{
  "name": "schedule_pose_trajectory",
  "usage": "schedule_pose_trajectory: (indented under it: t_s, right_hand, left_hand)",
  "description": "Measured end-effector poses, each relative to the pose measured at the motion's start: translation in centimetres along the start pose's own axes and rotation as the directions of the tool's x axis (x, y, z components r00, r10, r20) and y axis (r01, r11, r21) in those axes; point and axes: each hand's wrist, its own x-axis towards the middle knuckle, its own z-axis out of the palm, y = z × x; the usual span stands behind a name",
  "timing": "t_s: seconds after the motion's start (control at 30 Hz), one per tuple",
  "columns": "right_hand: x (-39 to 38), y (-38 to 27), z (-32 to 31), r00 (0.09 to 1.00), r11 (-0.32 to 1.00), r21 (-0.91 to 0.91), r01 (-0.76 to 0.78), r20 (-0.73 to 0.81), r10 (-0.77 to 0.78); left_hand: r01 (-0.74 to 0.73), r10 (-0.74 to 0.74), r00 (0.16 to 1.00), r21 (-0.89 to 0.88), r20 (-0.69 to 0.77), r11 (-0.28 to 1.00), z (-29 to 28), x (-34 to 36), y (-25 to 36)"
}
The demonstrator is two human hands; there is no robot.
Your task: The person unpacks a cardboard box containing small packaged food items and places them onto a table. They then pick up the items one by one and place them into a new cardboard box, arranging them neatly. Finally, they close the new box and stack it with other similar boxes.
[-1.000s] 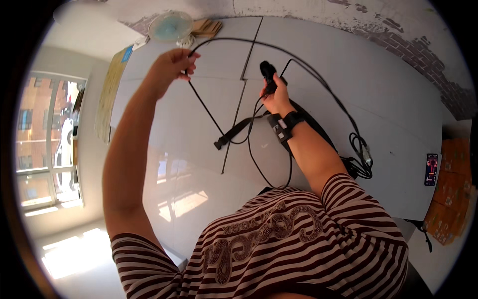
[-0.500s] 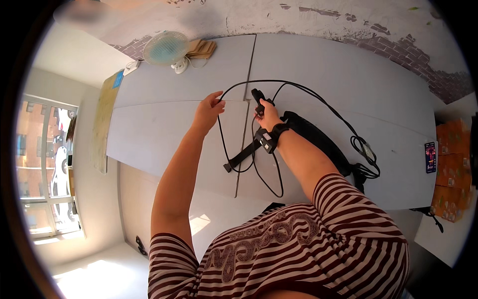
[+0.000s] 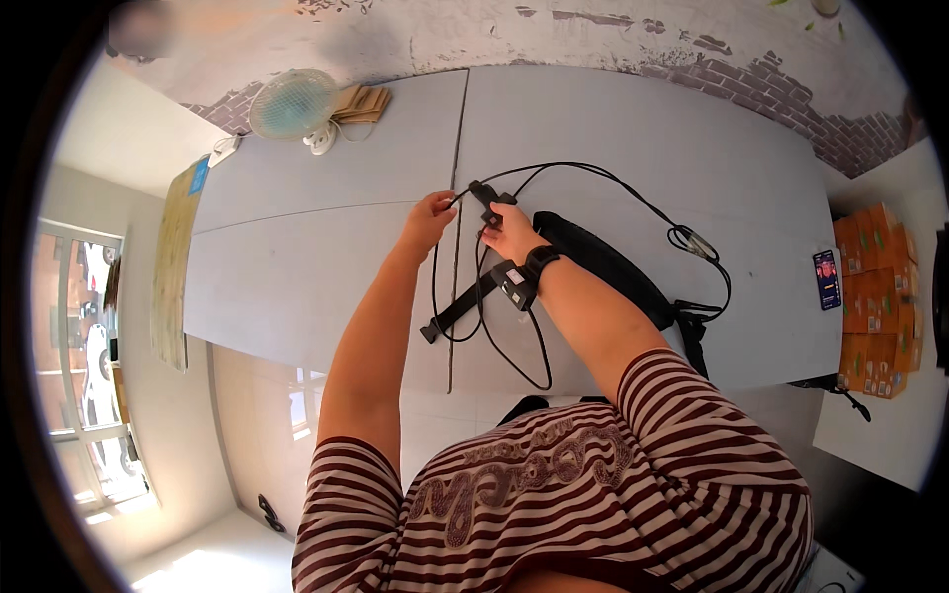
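My left hand [image 3: 428, 221] pinches a thin black cable [image 3: 437, 287] that loops down over the grey table. Close by on its right, my right hand [image 3: 508, 235] grips a small black device [image 3: 488, 200], whose exact kind I cannot make out. A black strap with a boxy module [image 3: 514, 286] is fastened round my right wrist. From below that module a loose black strap [image 3: 461, 308] with a buckle at its end slants toward the left. A black bag [image 3: 603, 265] lies under and beyond my right forearm, partly hidden by it.
The cable arcs right to a bundled coil [image 3: 692, 242] beside the bag. A fan [image 3: 295, 101] and brown paper bags [image 3: 362, 105] stand at the back left. A phone [image 3: 826, 280] lies near the table's right edge, with orange boxes [image 3: 874, 296] beyond. A seam [image 3: 455, 158] crosses the table.
My hands have come closer together, bringing the left hand near the black device. The device is tilted more to the left. The whole view has shifted, so the room sits further left.
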Motion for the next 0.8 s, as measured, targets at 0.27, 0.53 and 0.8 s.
schedule_pose_trajectory:
  t_s: [0.27,0.53,0.8]
  right_hand:
    - [-5.7,0.7,2.0,0.997,0.892,-0.446,0.073,0.005,-0.079]
    - [-12.3,1.0,0.2,0.734,0.513,-0.546,0.662,0.336,-0.59]
    - [-13.5,-5.6,-0.8,0.639,0.614,-0.191,0.766,0.125,-0.759]
  left_hand:
    - [-0.071,0.073,0.994,-0.027,0.079,0.997,1.5,0.1,-2.9]
    - [-0.18,0.181,0.982,-0.018,0.06,0.984,4.5,-7.5,4.4]
    - [0.082,0.0,0.969,-0.321,0.247,0.943,14.1,-17.3,7.9]
